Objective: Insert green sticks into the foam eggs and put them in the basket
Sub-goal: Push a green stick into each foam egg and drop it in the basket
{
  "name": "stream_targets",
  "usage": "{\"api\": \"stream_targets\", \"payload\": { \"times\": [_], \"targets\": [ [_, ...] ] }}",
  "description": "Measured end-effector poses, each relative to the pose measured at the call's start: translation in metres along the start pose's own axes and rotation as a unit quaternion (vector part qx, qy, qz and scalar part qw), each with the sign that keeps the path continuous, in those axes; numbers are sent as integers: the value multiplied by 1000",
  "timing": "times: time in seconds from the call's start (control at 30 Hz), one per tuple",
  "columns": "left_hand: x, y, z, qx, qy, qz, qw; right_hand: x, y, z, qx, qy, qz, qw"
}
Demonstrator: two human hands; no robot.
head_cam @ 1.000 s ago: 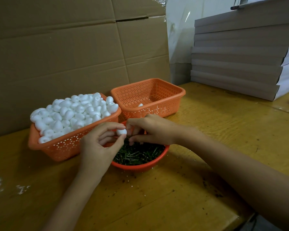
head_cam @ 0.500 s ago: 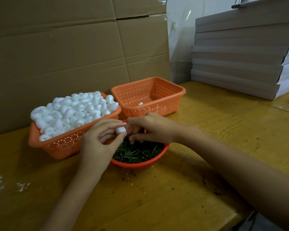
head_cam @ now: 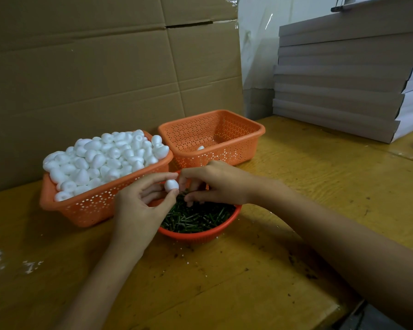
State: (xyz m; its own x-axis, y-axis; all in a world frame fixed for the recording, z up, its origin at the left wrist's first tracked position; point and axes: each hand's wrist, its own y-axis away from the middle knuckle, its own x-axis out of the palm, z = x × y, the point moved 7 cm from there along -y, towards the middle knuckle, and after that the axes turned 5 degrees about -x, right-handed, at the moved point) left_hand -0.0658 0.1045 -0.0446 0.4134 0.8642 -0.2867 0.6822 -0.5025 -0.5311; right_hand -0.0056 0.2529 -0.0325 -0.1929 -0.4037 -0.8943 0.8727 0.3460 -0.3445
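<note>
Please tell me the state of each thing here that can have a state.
Left basket: heaped full of foam eggs.
Right basket: nearly empty, lone egg visible.
Bowl: holds many green sticks.
Held egg: pinched by left hand above the bowl.
Right hand: fingers curled at the egg; any stick hidden.

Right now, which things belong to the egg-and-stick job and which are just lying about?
Job: left hand pinching an egg; right hand beside it; bowl of sticks; full basket; far basket holding a lone egg.
Lying about: cardboard; stack of flat boxes.
</note>
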Motion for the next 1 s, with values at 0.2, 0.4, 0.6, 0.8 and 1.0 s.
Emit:
{"api": "stream_targets", "payload": {
  "times": [0.2, 0.4, 0.6, 0.8, 1.0],
  "targets": [
    [0, 0, -1, 10, -2, 4, 1000, 0, 0, 0, -3, 1, -3, 1000],
    [-1, -1, -3, 12, -2, -5, 1000, 1, 0, -2, -8, 0, -5, 1000],
    [-2, 0, -1, -6, 12, -12, 1000, 2, -1, -4, -1, -6, 2, 1000],
    [-1, 0, 1, 0, 1, -10, 1000, 2, 0, -3, 9, 2, 0, 1000],
    [-1, 0, 1, 2, 1, -8, 1000, 0, 0, -1, 16, 5, 5, 1000]
  ]
}}
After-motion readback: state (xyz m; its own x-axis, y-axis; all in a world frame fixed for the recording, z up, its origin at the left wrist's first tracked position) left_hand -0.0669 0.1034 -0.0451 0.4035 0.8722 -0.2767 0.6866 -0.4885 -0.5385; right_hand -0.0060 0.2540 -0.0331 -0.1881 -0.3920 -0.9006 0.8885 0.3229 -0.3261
